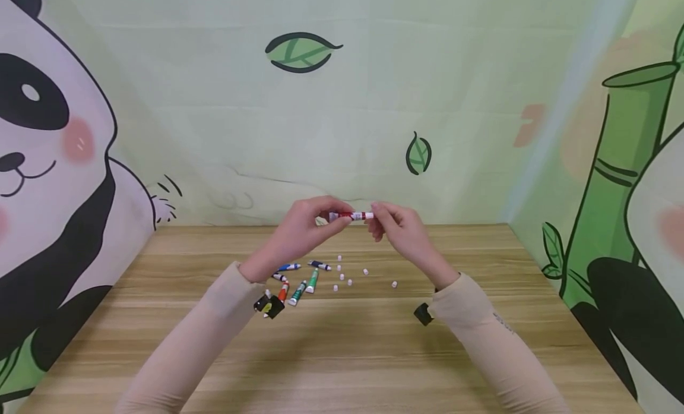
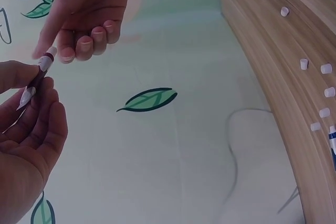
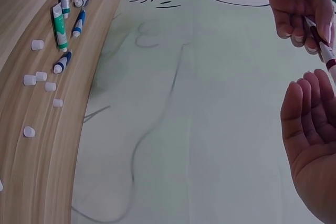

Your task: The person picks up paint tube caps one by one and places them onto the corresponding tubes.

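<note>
Above the far edge of the table, my left hand (image 1: 306, 228) grips a small dark red and white paint tube (image 1: 359, 215) between thumb and fingers. The tube lies nearly level in the head view, its crimped end toward the left palm. My right hand (image 1: 404, 228) meets the tube's other end, thumb and forefinger pinching the white cap (image 2: 52, 51). Its other fingers (image 2: 98, 38) are loosely bent. In the right wrist view, the cap end runs out at the frame's edge.
On the wooden table (image 1: 363, 354) lie several paint tubes, among them a green tube (image 1: 312, 281), a teal tube (image 1: 297, 293) and an orange-red tube (image 1: 283, 291). Several small white caps (image 1: 350, 282) are scattered to their right. A printed cloth backdrop (image 1: 374, 105) stands behind.
</note>
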A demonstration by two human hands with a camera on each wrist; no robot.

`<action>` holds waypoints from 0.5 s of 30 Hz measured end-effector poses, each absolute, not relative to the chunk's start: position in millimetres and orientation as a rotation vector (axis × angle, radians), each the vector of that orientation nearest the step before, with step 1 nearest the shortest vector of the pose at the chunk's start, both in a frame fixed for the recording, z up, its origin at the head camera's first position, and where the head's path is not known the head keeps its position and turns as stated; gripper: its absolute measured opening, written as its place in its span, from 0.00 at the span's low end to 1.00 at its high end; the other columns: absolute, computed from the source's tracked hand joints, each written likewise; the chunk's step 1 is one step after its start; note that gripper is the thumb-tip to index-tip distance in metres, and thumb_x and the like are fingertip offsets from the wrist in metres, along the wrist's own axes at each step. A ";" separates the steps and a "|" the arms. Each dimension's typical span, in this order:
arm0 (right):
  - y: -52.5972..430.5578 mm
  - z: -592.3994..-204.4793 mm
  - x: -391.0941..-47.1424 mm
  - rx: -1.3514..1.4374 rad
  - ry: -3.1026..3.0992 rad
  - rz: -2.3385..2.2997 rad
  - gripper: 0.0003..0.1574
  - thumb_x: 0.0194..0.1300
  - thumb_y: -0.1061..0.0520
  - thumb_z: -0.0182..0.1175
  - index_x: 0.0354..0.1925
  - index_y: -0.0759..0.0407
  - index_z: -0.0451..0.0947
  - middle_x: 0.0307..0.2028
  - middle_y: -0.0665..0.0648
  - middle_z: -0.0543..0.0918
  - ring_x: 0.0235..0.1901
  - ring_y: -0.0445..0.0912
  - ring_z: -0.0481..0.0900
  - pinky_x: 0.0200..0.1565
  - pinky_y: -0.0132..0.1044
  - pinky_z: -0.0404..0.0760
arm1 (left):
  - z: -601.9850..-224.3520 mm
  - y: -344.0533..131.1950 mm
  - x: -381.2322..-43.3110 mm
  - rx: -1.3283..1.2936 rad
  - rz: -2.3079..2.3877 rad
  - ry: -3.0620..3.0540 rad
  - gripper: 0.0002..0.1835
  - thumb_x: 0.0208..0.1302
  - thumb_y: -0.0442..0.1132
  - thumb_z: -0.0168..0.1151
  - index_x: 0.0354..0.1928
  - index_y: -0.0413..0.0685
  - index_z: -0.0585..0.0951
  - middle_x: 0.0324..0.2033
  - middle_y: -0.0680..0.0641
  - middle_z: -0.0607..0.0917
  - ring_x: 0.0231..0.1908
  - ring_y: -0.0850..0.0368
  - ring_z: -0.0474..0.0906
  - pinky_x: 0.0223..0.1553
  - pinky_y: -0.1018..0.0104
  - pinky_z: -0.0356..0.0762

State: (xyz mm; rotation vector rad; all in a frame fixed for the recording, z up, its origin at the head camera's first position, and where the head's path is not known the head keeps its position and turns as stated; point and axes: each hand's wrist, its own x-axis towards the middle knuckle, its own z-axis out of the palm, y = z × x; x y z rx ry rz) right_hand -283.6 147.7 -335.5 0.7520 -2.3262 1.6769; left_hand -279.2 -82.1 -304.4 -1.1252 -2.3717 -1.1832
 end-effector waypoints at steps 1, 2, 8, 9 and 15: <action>148.8 -335.5 -283.5 0.753 -2.321 1.678 0.26 0.81 0.46 0.48 0.38 0.66 0.79 0.32 0.64 0.81 0.30 0.50 0.78 0.35 0.39 0.82 | -304.3 -82.4 -279.1 -1.117 -1.191 -2.374 0.10 0.70 0.38 0.64 0.49 0.43 0.86 0.42 0.51 0.88 0.39 0.59 0.81 0.43 0.59 0.80; 150.3 -335.5 -283.1 0.755 -2.319 1.675 0.24 0.80 0.47 0.49 0.40 0.65 0.80 0.32 0.62 0.81 0.30 0.51 0.78 0.35 0.38 0.82 | -304.1 -82.9 -279.1 -1.110 -1.195 -2.376 0.10 0.70 0.38 0.64 0.49 0.43 0.86 0.42 0.51 0.88 0.39 0.59 0.81 0.42 0.59 0.80; 158.3 -336.4 -279.9 0.804 -2.317 1.672 0.17 0.74 0.53 0.61 0.56 0.60 0.79 0.41 0.58 0.82 0.36 0.52 0.79 0.38 0.37 0.81 | -303.9 -85.6 -279.4 -1.096 -1.193 -2.378 0.09 0.70 0.38 0.64 0.48 0.44 0.86 0.41 0.52 0.87 0.37 0.58 0.80 0.39 0.60 0.79; 158.7 -336.4 -279.3 0.807 -2.320 1.676 0.18 0.73 0.53 0.62 0.56 0.59 0.79 0.42 0.58 0.83 0.37 0.52 0.79 0.38 0.38 0.81 | -304.3 -86.0 -279.8 -1.096 -1.193 -2.376 0.09 0.70 0.38 0.64 0.48 0.44 0.86 0.41 0.52 0.87 0.37 0.58 0.80 0.39 0.61 0.79; 159.7 -337.8 -278.5 0.780 -2.342 1.688 0.15 0.71 0.52 0.64 0.51 0.58 0.83 0.44 0.58 0.85 0.39 0.52 0.81 0.42 0.40 0.82 | -307.1 -87.2 -281.9 -1.100 -1.204 -2.376 0.09 0.70 0.39 0.65 0.48 0.45 0.86 0.41 0.53 0.87 0.37 0.59 0.79 0.41 0.61 0.79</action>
